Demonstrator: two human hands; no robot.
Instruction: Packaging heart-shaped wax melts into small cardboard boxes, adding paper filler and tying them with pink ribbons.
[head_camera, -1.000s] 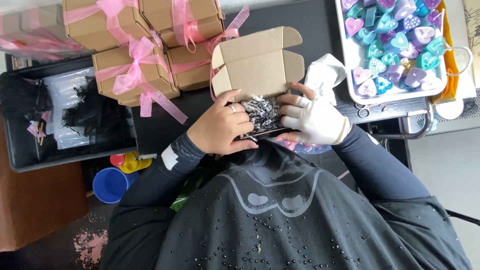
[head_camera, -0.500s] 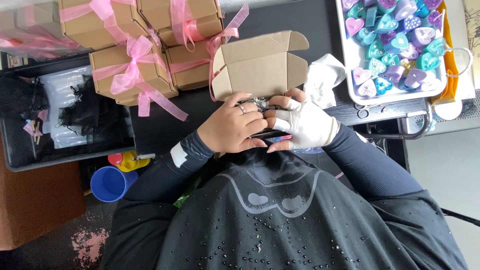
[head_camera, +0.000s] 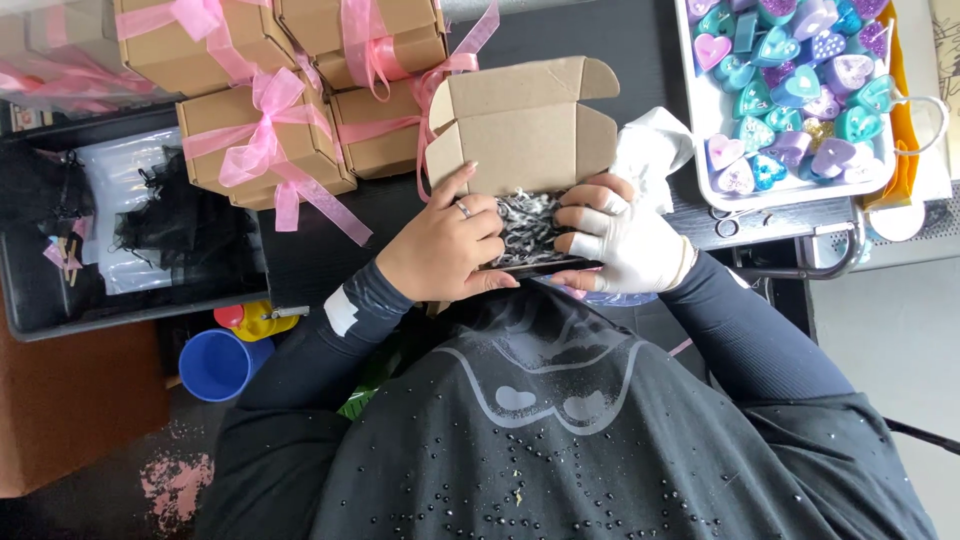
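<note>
Hiding most of the open brown cardboard box's (head_camera: 520, 135) shredded grey paper filling (head_camera: 527, 225), the bare left hand (head_camera: 440, 250) and white-gloved right hand (head_camera: 625, 245) press curled fingers into it, below the upright lid.

Matt cardboard box (head_camera: 525, 125); shredded paper filling (head_camera: 525, 225), probably; sheer pink ribbon (head_camera: 262, 150).

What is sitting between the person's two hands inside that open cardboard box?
In the head view, grey-and-white shredded paper filling lies between the left hand and the gloved right hand, inside the open cardboard box.
</note>
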